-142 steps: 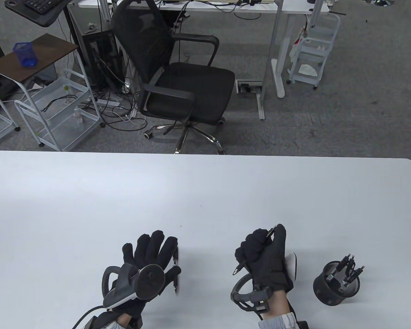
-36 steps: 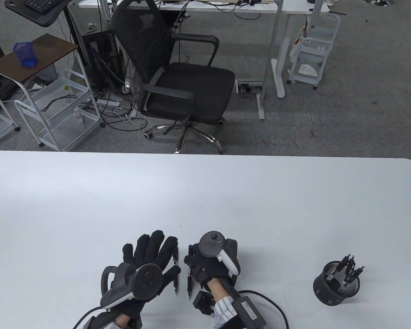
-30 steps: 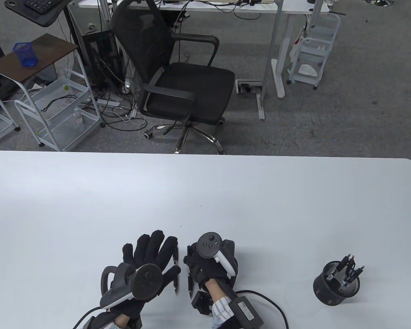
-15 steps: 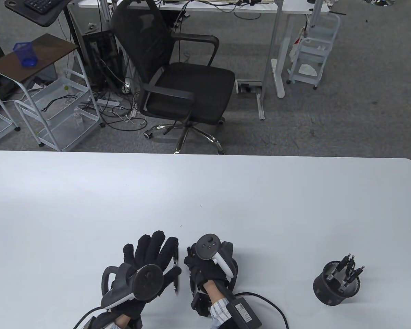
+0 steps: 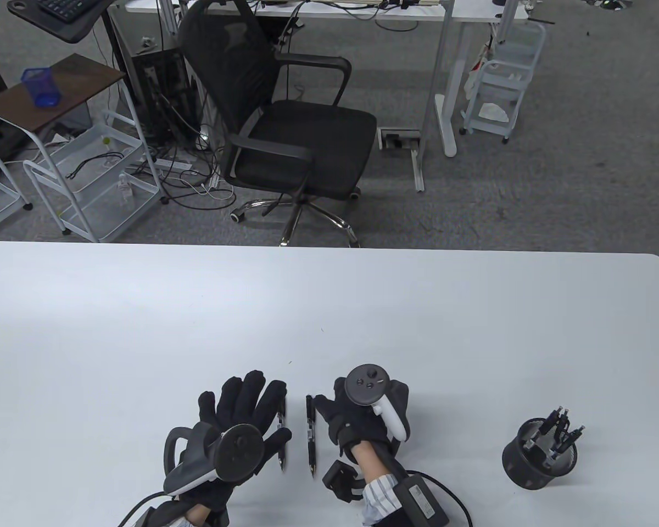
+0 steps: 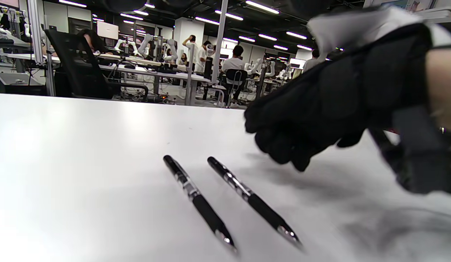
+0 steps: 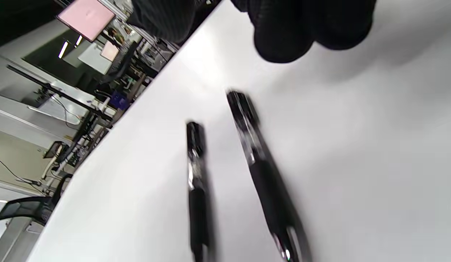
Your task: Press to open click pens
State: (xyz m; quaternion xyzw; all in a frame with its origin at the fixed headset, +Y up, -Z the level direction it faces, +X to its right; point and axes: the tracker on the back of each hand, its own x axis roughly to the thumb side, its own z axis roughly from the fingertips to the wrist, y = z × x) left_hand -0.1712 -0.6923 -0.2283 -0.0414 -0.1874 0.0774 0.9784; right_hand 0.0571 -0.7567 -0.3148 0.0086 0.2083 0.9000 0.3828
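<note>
Two black click pens lie side by side on the white table [image 5: 329,307], tips toward me. The first pen [image 5: 281,433] lies along the right edge of my left hand [image 5: 240,403], which rests flat on the table with fingers spread. The second pen [image 5: 311,436] lies free just left of my right hand [image 5: 357,422], which holds nothing and hovers with loosely curled fingers [image 6: 294,145]. The left wrist view shows the first pen [image 6: 196,198], the second pen [image 6: 252,202] and the right hand beyond. The right wrist view shows the first pen [image 7: 196,189] and the second pen [image 7: 262,174] blurred.
A black mesh pen cup [image 5: 538,455] holding several more black pens stands on the table at the right front. An office chair [image 5: 291,137] stands beyond the table's far edge. A cable [image 5: 445,488] runs from my right wrist across the table's front.
My right hand laid the second pen down next to the first, let go and moved right, away from it. My left hand has not moved.
</note>
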